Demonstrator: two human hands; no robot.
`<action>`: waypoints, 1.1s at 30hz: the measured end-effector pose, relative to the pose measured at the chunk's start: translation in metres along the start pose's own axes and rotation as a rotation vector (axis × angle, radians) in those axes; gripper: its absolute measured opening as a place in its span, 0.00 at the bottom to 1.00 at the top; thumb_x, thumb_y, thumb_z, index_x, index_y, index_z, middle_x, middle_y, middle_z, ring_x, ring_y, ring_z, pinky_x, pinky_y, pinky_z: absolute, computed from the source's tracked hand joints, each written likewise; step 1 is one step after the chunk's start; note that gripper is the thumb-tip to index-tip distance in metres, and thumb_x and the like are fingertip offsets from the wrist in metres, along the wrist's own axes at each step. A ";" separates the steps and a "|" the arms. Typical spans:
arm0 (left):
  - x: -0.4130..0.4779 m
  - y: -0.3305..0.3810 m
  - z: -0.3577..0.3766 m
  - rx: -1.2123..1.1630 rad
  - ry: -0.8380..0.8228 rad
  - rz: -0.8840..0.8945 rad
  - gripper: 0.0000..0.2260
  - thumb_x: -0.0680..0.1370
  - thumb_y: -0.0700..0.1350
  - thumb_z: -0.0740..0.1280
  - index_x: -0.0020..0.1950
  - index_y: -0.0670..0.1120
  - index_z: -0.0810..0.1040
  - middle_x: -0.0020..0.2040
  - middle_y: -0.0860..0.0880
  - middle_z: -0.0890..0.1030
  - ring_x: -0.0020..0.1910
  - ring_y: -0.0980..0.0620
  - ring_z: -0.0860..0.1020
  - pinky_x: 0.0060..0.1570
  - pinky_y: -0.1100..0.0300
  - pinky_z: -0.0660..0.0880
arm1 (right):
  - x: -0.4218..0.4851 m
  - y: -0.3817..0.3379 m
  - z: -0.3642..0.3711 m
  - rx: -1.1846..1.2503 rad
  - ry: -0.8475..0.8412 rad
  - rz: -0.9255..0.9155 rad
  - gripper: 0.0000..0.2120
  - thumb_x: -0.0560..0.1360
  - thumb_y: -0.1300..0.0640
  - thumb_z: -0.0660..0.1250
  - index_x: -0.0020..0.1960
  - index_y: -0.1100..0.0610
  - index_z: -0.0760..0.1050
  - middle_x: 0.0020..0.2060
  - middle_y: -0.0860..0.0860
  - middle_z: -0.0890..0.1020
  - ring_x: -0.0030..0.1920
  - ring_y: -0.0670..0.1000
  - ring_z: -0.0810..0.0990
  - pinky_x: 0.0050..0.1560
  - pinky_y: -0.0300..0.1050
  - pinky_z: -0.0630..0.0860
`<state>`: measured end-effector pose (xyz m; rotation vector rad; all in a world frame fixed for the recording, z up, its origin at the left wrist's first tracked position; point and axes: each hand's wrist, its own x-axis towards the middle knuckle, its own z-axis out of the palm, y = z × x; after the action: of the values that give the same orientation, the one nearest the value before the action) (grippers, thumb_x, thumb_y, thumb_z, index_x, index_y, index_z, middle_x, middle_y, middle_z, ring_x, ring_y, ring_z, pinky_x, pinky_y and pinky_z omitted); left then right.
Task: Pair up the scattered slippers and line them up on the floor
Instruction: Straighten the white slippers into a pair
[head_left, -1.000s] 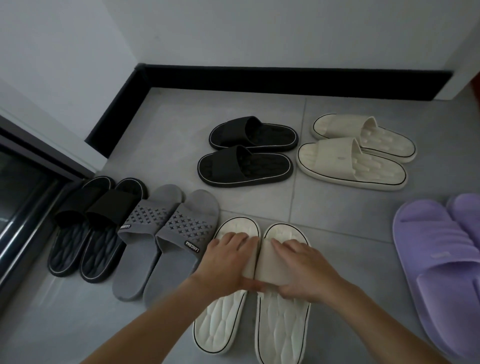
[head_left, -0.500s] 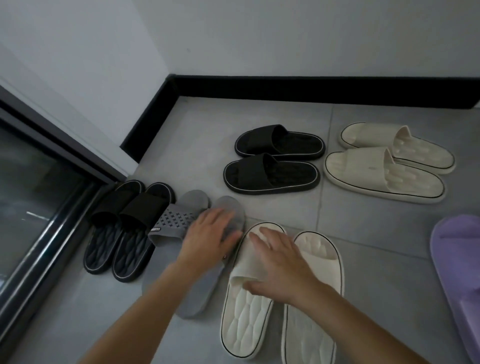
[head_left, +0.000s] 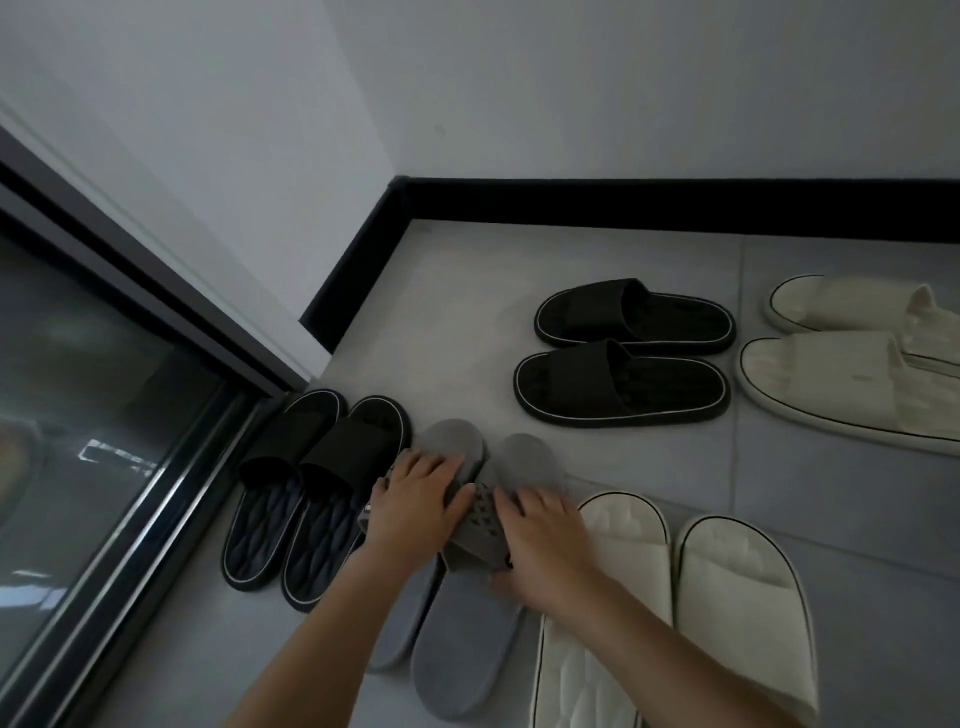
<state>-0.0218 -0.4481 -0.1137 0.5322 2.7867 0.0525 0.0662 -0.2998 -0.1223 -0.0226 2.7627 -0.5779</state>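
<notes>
Grip: left hand (head_left: 415, 512) lies flat on left grey slipper (head_left: 450, 445) | right hand (head_left: 550, 553) clasps right grey slipper (head_left: 467, 649)

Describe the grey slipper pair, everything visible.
The grey slippers are matte, rubbery-looking slides with solid footbeds and straps punched with dark holes. They lie flat, side by side, toes toward the wall, between the black pair by the glass door and the near white pair. The left hand rests on one strap; the right hand grips the other.
</notes>
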 end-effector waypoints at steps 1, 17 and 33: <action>-0.003 -0.001 0.001 -0.006 0.001 -0.003 0.23 0.78 0.62 0.53 0.72 0.58 0.62 0.72 0.55 0.65 0.75 0.52 0.54 0.69 0.41 0.58 | -0.002 -0.001 0.003 0.009 0.010 -0.004 0.44 0.67 0.41 0.68 0.75 0.55 0.51 0.68 0.55 0.66 0.68 0.57 0.62 0.69 0.53 0.58; -0.030 -0.011 0.008 0.022 0.006 -0.017 0.23 0.78 0.63 0.52 0.72 0.60 0.61 0.71 0.57 0.67 0.75 0.53 0.54 0.69 0.45 0.59 | -0.018 -0.010 0.015 0.040 0.046 -0.048 0.42 0.65 0.42 0.66 0.74 0.53 0.54 0.66 0.52 0.67 0.67 0.55 0.64 0.67 0.51 0.57; 0.027 -0.056 -0.054 -0.012 0.256 -0.179 0.21 0.77 0.60 0.57 0.67 0.52 0.70 0.65 0.46 0.74 0.63 0.41 0.71 0.57 0.47 0.72 | -0.014 -0.007 0.018 -0.075 -0.032 -0.056 0.44 0.68 0.34 0.61 0.76 0.49 0.46 0.72 0.49 0.60 0.71 0.52 0.59 0.70 0.49 0.54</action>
<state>-0.0821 -0.4894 -0.0752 0.2881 3.0693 0.1054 0.0852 -0.3121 -0.1308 -0.1260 2.7585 -0.4840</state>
